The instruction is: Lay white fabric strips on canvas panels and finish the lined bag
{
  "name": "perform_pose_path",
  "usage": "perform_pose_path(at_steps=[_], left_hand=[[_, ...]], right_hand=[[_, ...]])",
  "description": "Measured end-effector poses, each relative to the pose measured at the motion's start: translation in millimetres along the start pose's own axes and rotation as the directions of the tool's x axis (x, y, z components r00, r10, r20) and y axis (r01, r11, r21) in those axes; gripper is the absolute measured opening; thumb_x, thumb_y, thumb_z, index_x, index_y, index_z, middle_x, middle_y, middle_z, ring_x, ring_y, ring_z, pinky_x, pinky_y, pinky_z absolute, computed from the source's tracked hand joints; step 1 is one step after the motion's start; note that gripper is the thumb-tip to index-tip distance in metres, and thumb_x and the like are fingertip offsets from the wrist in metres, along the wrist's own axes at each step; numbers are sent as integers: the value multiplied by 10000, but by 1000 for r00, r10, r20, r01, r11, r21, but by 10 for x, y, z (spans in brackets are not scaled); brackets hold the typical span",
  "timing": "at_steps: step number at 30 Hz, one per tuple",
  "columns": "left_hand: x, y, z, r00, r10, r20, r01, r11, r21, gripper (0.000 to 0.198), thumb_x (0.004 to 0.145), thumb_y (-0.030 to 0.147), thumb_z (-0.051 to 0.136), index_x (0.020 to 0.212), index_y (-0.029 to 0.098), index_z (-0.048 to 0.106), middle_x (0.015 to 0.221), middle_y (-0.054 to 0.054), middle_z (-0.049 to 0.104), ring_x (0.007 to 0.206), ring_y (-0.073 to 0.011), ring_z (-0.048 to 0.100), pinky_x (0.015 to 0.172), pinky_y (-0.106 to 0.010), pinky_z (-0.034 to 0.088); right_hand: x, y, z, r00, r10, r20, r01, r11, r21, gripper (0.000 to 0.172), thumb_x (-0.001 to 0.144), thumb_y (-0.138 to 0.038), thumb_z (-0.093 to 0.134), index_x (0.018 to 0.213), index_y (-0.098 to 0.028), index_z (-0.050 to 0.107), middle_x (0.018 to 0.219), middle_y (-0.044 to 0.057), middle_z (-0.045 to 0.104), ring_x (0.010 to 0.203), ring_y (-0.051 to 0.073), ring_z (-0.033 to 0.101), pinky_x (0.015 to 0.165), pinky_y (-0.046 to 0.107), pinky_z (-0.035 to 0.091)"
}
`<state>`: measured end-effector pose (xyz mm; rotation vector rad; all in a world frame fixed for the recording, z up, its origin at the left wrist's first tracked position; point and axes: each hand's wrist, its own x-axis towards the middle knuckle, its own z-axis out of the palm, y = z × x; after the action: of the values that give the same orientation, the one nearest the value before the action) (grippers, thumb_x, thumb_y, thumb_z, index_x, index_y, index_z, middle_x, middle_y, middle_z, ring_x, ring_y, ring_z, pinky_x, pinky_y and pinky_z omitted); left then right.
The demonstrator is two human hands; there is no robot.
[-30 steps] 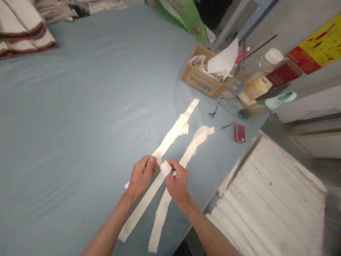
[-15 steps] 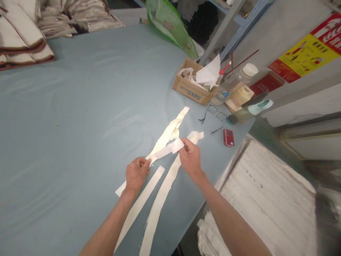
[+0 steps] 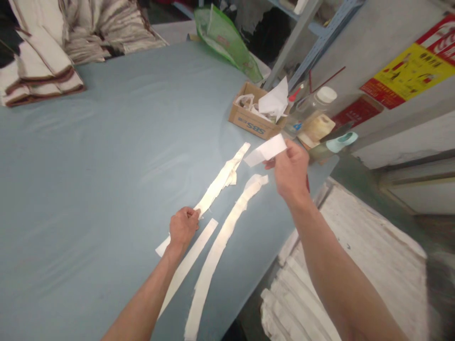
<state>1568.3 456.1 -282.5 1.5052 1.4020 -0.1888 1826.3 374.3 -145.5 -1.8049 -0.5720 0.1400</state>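
My left hand (image 3: 184,227) is closed at the near end of a crumpled cream fabric strip (image 3: 222,181), its fingertips pinching it against the table. A pale strip end (image 3: 163,246) shows from beneath that hand. My right hand (image 3: 292,169) is raised over the table's right side, pinching a short white strip (image 3: 267,150), which sticks out leftward and looks folded over. Between my arms lie a straight cream strip (image 3: 192,263) and a longer, frayed cream strip (image 3: 220,241), both running toward me.
A cardboard box (image 3: 254,127) with scraps, a clear bottle (image 3: 313,111) and a teal-topped bottle (image 3: 337,143) line the blue-grey table's (image 3: 106,156) right edge. Folded cloth stacks (image 3: 46,80) sit far left. A green bag (image 3: 227,42) lies behind; pale bundled fabric (image 3: 369,251) stands below right.
My right hand has lifted the short white strip up and to the right, away from the cream strips. My left hand stays nearly in place. The glasses and red phone are now mostly covered.
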Motion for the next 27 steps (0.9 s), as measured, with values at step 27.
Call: perform_pose_path(at_steps=[27], left_hand=[[-1854,-614,-415,950,271,157,-64,659,-749,687,878,823,597,889,161,778,876,-138,784,809,-255,710,745,-358,561]], right_hand=[[-2440,-721,16,780,326,534,-523,809,270,496,928,-604,642,662,-186,664,521,4,619,478,133,561,532,261,522]])
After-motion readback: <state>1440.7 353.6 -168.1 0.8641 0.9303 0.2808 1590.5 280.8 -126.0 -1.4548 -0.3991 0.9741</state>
